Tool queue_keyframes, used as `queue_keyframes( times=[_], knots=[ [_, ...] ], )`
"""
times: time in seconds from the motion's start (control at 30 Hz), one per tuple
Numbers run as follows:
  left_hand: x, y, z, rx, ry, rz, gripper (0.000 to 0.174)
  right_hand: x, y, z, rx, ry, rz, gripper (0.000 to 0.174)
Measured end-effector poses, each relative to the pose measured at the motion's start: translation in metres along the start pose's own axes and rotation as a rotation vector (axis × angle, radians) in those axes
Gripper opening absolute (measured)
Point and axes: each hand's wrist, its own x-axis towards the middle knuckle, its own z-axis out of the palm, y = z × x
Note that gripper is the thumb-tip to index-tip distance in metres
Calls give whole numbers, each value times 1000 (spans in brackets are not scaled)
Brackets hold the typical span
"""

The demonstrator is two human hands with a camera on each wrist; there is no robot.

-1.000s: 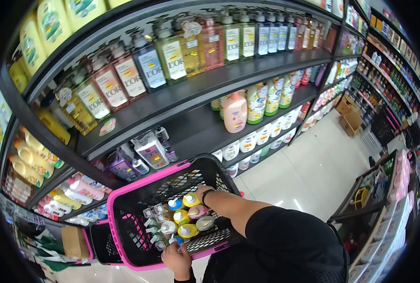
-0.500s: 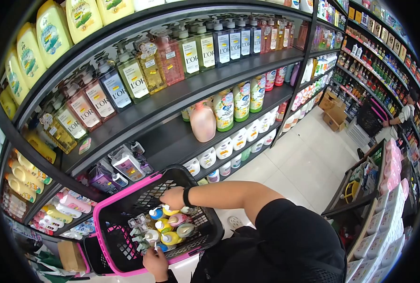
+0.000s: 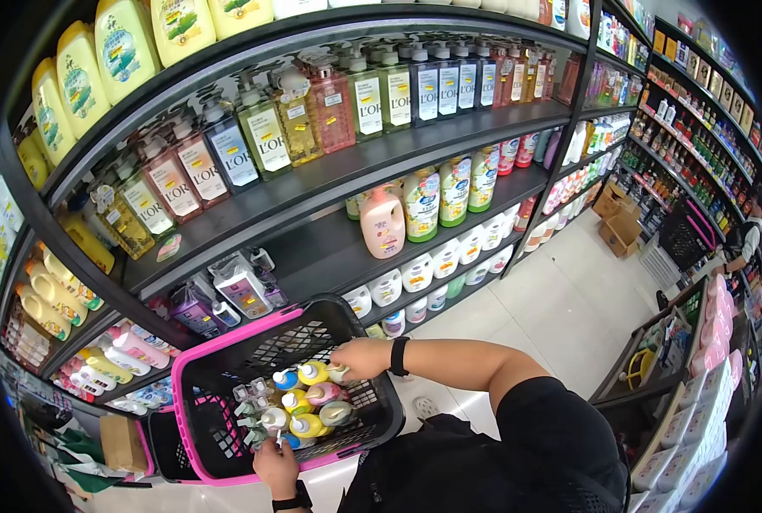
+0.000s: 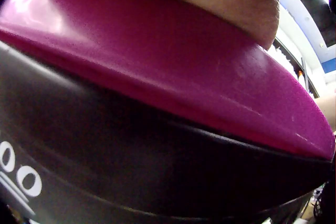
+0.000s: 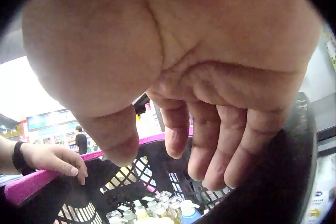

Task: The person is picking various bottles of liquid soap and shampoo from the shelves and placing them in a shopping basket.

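A black shopping basket with a pink rim [image 3: 184, 410] holds pump bottles, including yellow bottles [image 3: 296, 402], a pink bottle [image 3: 323, 394], a blue-topped bottle [image 3: 286, 380] and several clear ones. In the head view my right hand [image 3: 362, 357] is over the basket's far right part, beside the bottles; a pale shape shows under its fingertips. The right wrist view has its fingers [image 5: 205, 155] hanging loosely, thumb apart, nothing visible between them. My left hand [image 3: 277, 466] rests on the near pink rim, its loosely bent fingers draping inward in the right wrist view.
Shelves of labelled pump bottles [image 3: 265, 137] rise ahead, with a pink handled bottle [image 3: 383, 224] on the level below. A second basket [image 3: 169, 445] sits at left. Cardboard boxes [image 3: 619, 229] stand on the tiled floor [image 3: 552, 291]. Another person [image 3: 749, 239] is at far right.
The right hand moves rightward over the basket, away from the blue-topped bottle it was beside half a second ago. The left hand stays at the near rim. The head view has shifted.
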Motion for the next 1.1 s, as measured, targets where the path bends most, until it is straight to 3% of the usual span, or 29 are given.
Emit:
queue_keyframes(
  times=[0.57, 0.7, 0.77, 0.9, 1.07, 1.1],
  knots=[
    [0, -9, 5, -36, -16, 27, 24, -23, -12, 26, 43, 308, -3, 30],
    [0, 1, -5, -51, -38, 17, 23, -32, -19, 23, 170, 354, -22, 27],
    [-2, -16, 8, -30, 5, 81, 26, -39, -43, -1, 404, 326, -25, 20],
    [-1, -11, 1, 21, 2, 72, 31, -76, -115, -77, 473, 464, -249, 13],
    [1, 8, -15, 70, -162, -25, 32, -139, -214, -155, 743, 746, -1000, 6],
    [2, 12, -18, 66, -146, -5, 32, -135, -263, -161, 881, 897, -933, 10]
  ],
)
